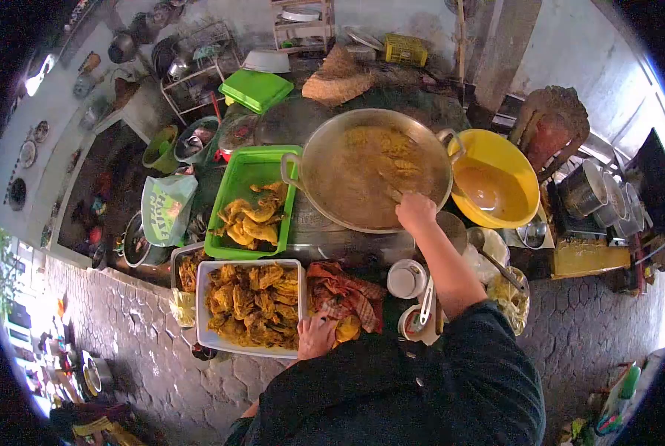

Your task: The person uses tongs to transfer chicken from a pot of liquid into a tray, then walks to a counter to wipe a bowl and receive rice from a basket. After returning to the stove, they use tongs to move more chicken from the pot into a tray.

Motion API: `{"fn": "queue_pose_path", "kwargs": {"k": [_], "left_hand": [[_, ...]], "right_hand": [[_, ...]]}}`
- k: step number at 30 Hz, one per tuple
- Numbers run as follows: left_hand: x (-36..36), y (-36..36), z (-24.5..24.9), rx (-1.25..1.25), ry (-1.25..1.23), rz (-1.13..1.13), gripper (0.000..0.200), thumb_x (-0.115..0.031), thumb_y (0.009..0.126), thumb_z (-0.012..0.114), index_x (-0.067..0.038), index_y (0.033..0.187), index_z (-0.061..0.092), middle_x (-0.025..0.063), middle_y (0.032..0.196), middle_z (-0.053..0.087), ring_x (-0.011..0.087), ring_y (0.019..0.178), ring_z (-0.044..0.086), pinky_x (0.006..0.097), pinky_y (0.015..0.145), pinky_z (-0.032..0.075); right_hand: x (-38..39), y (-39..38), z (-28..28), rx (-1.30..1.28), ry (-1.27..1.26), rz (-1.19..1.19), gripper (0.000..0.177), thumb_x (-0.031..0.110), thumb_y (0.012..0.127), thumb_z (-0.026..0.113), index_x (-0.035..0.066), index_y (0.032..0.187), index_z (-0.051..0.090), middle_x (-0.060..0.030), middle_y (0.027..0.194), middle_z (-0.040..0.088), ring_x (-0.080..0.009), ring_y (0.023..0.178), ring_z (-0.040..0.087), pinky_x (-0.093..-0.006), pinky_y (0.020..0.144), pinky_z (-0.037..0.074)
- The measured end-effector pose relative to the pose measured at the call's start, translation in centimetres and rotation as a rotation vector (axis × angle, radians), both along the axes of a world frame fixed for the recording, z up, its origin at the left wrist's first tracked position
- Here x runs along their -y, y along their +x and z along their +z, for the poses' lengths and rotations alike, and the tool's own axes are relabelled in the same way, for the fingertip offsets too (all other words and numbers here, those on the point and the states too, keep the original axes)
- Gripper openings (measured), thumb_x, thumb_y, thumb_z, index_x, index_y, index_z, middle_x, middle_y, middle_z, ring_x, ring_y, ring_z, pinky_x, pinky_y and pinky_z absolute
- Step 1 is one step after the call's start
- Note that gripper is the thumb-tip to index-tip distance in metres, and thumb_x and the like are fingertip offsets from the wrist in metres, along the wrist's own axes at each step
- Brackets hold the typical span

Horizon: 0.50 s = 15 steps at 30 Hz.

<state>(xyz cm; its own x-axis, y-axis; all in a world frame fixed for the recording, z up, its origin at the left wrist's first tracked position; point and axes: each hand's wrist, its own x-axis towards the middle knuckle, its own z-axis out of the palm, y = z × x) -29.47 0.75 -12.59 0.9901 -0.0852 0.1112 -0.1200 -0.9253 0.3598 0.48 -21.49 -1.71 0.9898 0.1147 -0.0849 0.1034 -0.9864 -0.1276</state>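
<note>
My right hand (416,211) is closed at the front right part of a large two-handled metal pan (310,195). It grips a utensil whose far end goes into the brown liquid, where yellowish pieces lie. At the right corner of a white tray (303,279) heaped with browned chicken pieces (254,305) rests my left hand (316,334), its fingers spread. Beside that hand is a red patterned cloth (344,290). A green tray (217,234) left of the pan holds yellow chicken (254,221).
Right of the pan stands a yellow basin (522,175) with cloudy liquid. White containers (407,279) and tongs (427,301) lie near my right forearm. A green lid (258,89), a woven cone (338,78) and a plastic bag (167,210) are farther back and left.
</note>
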Motion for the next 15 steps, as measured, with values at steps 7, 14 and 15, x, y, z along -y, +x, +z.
{"fn": "queue_pose_path", "kwargs": {"k": [7,14,15], "left_hand": [[-0.3,-0.5,-0.1,0.023,-0.052,-0.001,0.026,-0.017,0.071,0.064,-0.014,0.097,0.061,0.0067,0.112,0.047,0.0331,0.101,0.045,0.048,0.089,0.033],[-0.2,-0.7,-0.3,0.072,-0.049,0.003,0.025,-0.014,0.071,0.065,-0.014,0.095,0.06,0.0064,0.11,0.048,0.0323,0.1,0.046,0.0475,0.087,0.035],[-0.1,-0.8,0.1,0.054,-0.062,0.012,0.024,-0.014,0.072,0.064,-0.014,0.096,0.06,0.0065,0.111,0.047,0.0324,0.101,0.045,0.0476,0.087,0.035]], "right_hand": [[0.1,0.7,-1.7,0.043,-0.025,0.011,0.018,0.018,0.078,0.056,0.006,0.084,0.069,-0.0135,0.09,0.067,-0.0302,0.084,0.066,-0.0403,0.071,0.053],[0.9,0.4,-1.8,0.074,-0.03,0.001,0.023,0.024,0.08,0.056,0.005,0.089,0.065,-0.0142,0.092,0.066,-0.0302,0.085,0.065,-0.0413,0.073,0.051],[1.1,-0.3,-0.6,0.057,-0.032,-0.006,0.022,0.024,0.08,0.056,0.005,0.089,0.065,-0.0141,0.091,0.066,-0.0303,0.084,0.065,-0.0413,0.072,0.051]]}}
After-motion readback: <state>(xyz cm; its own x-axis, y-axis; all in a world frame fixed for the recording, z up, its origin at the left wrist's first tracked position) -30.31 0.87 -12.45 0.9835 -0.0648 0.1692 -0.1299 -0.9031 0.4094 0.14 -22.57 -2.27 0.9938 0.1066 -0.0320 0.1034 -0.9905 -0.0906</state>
